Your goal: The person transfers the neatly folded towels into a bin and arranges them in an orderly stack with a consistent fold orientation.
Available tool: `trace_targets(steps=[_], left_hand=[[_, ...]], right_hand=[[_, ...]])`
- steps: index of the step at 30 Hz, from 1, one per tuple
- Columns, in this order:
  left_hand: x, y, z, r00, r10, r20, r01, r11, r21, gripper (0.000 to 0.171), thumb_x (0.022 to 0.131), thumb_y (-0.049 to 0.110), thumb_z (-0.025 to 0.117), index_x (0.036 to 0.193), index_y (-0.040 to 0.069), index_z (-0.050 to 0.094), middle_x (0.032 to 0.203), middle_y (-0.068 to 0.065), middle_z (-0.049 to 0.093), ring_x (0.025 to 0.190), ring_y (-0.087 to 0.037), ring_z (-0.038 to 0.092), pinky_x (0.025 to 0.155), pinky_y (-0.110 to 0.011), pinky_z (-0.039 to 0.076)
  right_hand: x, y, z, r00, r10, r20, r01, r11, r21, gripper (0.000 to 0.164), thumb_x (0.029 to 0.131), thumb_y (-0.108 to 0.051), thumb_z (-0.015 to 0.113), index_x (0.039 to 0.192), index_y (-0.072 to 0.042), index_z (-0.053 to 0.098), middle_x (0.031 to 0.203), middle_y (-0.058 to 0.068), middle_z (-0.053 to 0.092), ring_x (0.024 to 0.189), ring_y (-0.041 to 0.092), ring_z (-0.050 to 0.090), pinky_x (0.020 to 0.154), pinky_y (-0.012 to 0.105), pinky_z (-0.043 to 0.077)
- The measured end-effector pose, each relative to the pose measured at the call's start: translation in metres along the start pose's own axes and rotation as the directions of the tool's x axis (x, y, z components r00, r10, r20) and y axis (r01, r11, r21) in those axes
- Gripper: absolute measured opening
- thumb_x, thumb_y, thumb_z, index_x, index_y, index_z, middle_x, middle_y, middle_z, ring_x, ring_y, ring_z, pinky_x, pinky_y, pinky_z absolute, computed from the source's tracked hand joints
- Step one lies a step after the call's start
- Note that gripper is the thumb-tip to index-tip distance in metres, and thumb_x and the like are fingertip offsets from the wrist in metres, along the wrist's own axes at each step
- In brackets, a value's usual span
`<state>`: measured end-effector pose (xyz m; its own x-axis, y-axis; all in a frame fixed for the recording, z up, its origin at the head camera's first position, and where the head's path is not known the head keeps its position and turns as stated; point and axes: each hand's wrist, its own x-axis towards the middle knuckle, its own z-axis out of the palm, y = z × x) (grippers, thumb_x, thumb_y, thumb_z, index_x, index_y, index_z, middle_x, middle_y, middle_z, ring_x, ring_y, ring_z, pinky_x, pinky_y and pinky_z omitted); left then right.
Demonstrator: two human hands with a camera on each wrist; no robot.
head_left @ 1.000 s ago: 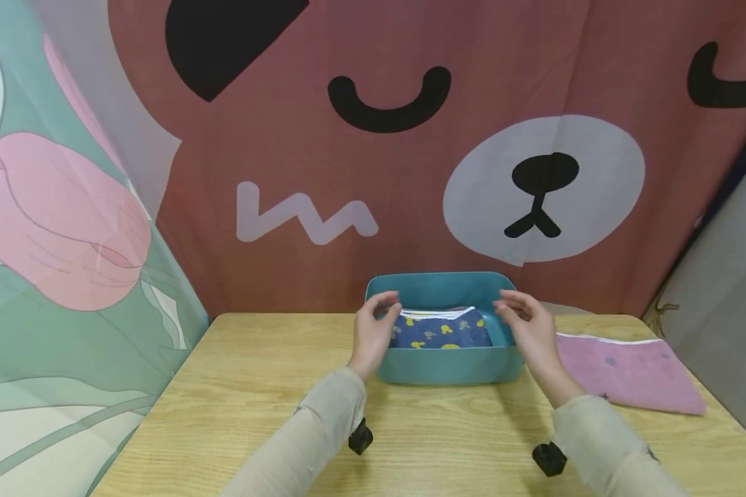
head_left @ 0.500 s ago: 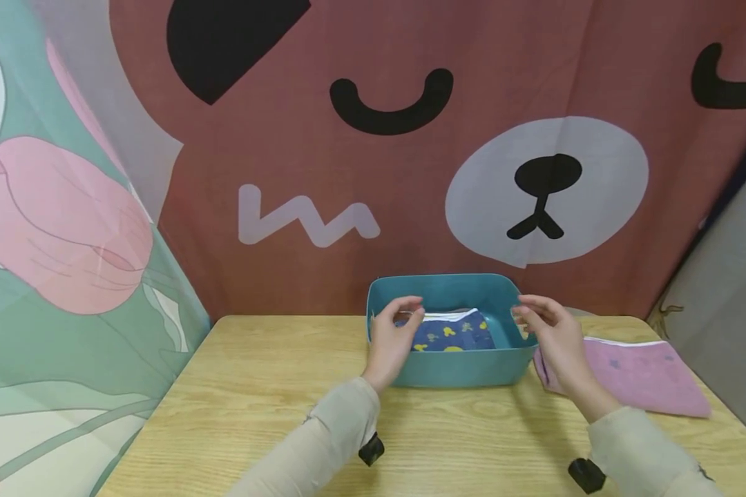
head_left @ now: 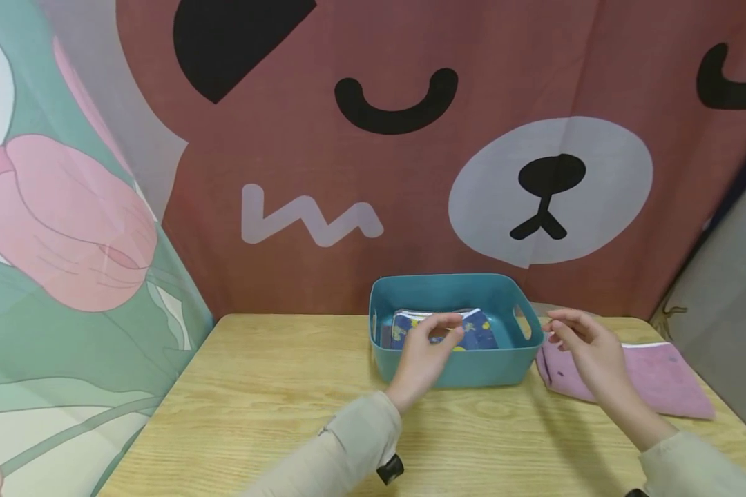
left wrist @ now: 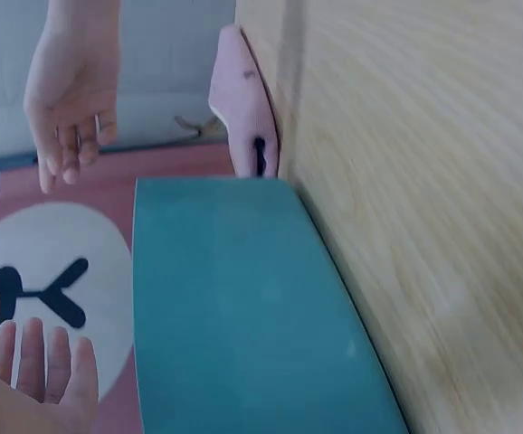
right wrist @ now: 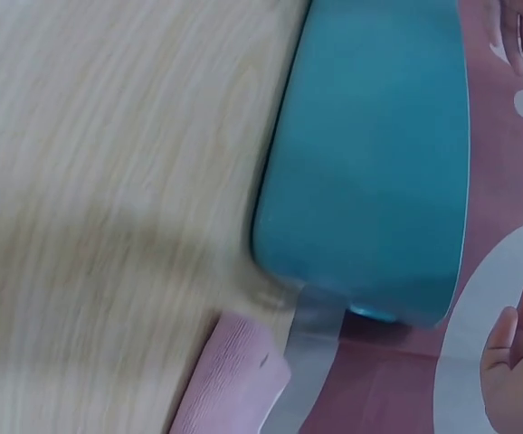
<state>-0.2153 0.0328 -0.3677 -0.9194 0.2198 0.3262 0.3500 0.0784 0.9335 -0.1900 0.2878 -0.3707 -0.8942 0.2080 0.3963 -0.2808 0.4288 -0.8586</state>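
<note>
A teal basket (head_left: 472, 369) with handle cut-outs stands at the back of the table. Folded dark blue cloth (head_left: 481, 335) with yellow prints and a white edge lies inside it, partly hidden by my left hand (head_left: 425, 355). That hand hovers in front of the basket, fingers relaxed and holding nothing. My right hand (head_left: 599, 355) hovers beyond the basket's right end, before a folded pink cloth (head_left: 668, 379), and it too holds nothing. Both wrist views show loose fingers on the left hand (left wrist: 40, 389) and the right hand (right wrist: 519, 371), apart from the basket.
The wooden table (head_left: 273, 386) extends left of the basket and in front of it. Behind hangs a curtain (head_left: 298, 276) with a bear print. A flower-patterned curtain (head_left: 87, 331) borders the left side, and a grey surface (head_left: 730, 297) the right.
Both hands have moved to the right, from over the basket's two ends. The right hand is now past the basket, before the pink cloth. Basket and cloths look the same.
</note>
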Motion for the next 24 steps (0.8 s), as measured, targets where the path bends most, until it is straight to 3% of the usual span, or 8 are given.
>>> trace_targets(steps=[5, 8, 15, 20, 24], left_hand=[[-0.008, 0.002, 0.01, 0.996, -0.012, 0.087, 0.01, 1.0, 0.021, 0.021, 0.097, 0.018, 0.065, 0.116, 0.011, 0.071, 0.109, 0.002, 0.069, 0.098, -0.005, 0.06, 0.086, -0.024, 0.049], [-0.013, 0.001, 0.016, 0.992, -0.016, 0.123, 0.01, 0.999, 0.042, 0.021, 0.097, 0.019, 0.065, 0.116, 0.013, 0.071, 0.106, 0.008, 0.068, 0.097, -0.003, 0.059, 0.085, -0.023, 0.048], [-0.024, -0.005, 0.032, 0.984, -0.059, 0.169, 0.053, 0.998, 0.037, 0.021, 0.097, 0.019, 0.066, 0.116, 0.013, 0.072, 0.104, 0.013, 0.067, 0.095, -0.001, 0.058, 0.086, -0.022, 0.048], [-0.032, -0.006, 0.045, 0.977, -0.097, 0.192, 0.088, 0.995, 0.054, 0.019, 0.096, 0.019, 0.067, 0.114, 0.014, 0.073, 0.103, 0.016, 0.067, 0.094, 0.001, 0.058, 0.083, -0.021, 0.049], [-0.034, -0.009, 0.057, 0.975, -0.093, 0.203, 0.082, 0.995, 0.06, 0.019, 0.096, 0.018, 0.067, 0.113, 0.014, 0.073, 0.102, 0.016, 0.067, 0.093, 0.002, 0.058, 0.082, -0.02, 0.049]], right_hand=[[-0.008, 0.005, -0.015, 1.0, 0.013, 0.007, -0.013, 1.0, -0.023, 0.018, 0.102, -0.018, 0.058, 0.114, -0.011, 0.068, 0.088, -0.016, 0.069, 0.076, 0.003, 0.063, 0.064, 0.016, 0.05], [-0.011, 0.01, -0.025, 1.0, 0.014, 0.017, -0.013, 1.0, -0.021, 0.015, 0.102, -0.016, 0.058, 0.11, -0.019, 0.069, 0.086, -0.016, 0.068, 0.074, 0.002, 0.062, 0.063, 0.015, 0.049], [-0.019, 0.026, -0.046, 0.999, 0.028, 0.038, -0.027, 0.999, -0.034, 0.021, 0.101, -0.012, 0.057, 0.105, -0.03, 0.069, 0.083, -0.019, 0.067, 0.072, 0.0, 0.061, 0.062, 0.014, 0.047], [-0.023, 0.034, -0.061, 0.999, 0.015, 0.033, -0.012, 0.994, -0.106, 0.021, 0.101, -0.012, 0.058, 0.104, -0.03, 0.069, 0.082, -0.02, 0.067, 0.071, 0.0, 0.06, 0.06, 0.015, 0.045], [-0.027, 0.038, -0.071, 1.0, 0.017, 0.021, -0.013, 0.985, -0.175, 0.018, 0.101, -0.015, 0.059, 0.104, -0.029, 0.07, 0.082, -0.021, 0.067, 0.07, -0.002, 0.06, 0.059, 0.015, 0.044]])
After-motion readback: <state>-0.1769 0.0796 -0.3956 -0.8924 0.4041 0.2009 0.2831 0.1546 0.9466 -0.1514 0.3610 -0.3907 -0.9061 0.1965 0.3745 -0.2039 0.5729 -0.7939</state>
